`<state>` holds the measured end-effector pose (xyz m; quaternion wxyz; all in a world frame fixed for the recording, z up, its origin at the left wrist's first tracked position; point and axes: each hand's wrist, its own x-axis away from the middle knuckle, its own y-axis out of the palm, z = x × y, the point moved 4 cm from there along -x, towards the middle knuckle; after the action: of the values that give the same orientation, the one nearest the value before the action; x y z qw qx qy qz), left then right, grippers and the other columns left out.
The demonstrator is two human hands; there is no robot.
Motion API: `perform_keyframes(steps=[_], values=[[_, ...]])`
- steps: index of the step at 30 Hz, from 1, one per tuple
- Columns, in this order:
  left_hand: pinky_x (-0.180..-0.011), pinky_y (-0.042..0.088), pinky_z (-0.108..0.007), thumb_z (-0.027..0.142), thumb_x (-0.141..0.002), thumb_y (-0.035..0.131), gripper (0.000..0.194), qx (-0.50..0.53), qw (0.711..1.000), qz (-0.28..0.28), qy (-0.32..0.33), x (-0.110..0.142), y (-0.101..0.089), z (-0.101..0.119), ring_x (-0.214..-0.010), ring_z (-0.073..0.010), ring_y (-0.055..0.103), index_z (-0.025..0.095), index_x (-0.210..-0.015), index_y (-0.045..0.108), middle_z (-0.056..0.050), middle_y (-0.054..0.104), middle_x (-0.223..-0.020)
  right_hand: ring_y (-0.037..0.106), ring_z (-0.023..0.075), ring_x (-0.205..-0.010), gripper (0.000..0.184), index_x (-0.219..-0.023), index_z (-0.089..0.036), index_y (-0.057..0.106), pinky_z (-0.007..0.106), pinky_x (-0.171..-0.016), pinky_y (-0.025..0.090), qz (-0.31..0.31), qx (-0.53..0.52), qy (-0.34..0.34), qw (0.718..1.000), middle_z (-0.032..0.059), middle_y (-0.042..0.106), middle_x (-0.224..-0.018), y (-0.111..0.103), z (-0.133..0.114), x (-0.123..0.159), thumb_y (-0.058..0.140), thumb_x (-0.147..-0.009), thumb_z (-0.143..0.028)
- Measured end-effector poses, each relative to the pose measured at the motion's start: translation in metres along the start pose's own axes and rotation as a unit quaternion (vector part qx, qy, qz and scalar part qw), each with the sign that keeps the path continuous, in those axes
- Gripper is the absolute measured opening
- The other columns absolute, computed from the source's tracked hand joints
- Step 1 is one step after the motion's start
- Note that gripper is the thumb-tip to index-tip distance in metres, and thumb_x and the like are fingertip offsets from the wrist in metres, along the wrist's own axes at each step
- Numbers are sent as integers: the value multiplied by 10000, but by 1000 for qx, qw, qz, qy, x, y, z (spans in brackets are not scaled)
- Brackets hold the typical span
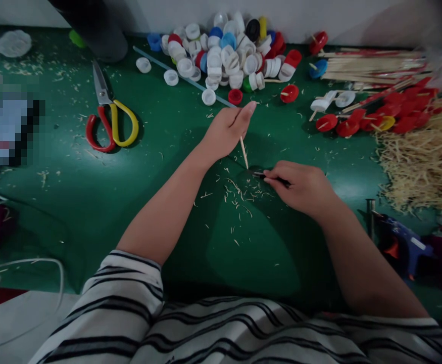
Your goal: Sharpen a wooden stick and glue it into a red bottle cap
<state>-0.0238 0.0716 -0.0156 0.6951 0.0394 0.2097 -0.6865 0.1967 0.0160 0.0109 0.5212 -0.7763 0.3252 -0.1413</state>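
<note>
Wooden stick [244,152] slanted down from the left hand [226,129], fingers closed around it; right hand [300,184] pinched a small dark-handled blade [257,174] near its lower tip, shavings [239,191] scattered on green tabletop [72,202].

The left arm [163,207] reaches forward, left hand [226,129] curled; the right hand [300,187] pinches, angled inward.

Green tabletop [80,202], pale wall [145,17] behind
</note>
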Motion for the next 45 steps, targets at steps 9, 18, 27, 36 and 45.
perform_keyframes(steps=[9,18,27,36,45], values=[[-627,410,-349,802,-1030,340,694,-83,996,-44,6,4,-1,10,-552,-143,454,243,-630,429,5,401,-569,719,170,-831,270,-901,-224,741,308,-623,453,96,46,-32,994,40,801,-973,7,-3,-19,578,-1093,-320],[-644,357,-338,813,-1034,288,679,-140,989,-55,3,4,-1,6,-618,-144,468,232,-710,419,1,384,-660,732,177,-843,263,-876,-241,742,319,-644,501,140,60,-38,988,42,802,-964,5,2,-16,595,-1082,-312],[-663,403,-349,793,-1046,231,680,-154,987,-46,15,4,-2,8,-640,-159,534,229,-738,453,-19,475,-680,742,191,-859,222,-880,-251,721,327,-667,518,142,15,-27,989,46,800,-967,4,11,-14,623,-1069,-313],[-662,401,-357,819,-1034,209,693,-171,984,-37,20,5,-1,9,-624,-162,526,237,-727,430,-18,465,-669,729,204,-863,221,-856,-239,701,337,-681,499,79,-6,3,997,44,802,-998,2,9,-17,610,-1051,-288],[-709,440,-350,755,-1063,280,628,-149,988,-39,26,5,-2,4,-687,-180,580,238,-754,459,-15,461,-669,738,206,-859,176,-889,-239,712,332,-657,476,16,-8,16,1000,40,811,-1025,0,9,-14,614,-1033,-266]])
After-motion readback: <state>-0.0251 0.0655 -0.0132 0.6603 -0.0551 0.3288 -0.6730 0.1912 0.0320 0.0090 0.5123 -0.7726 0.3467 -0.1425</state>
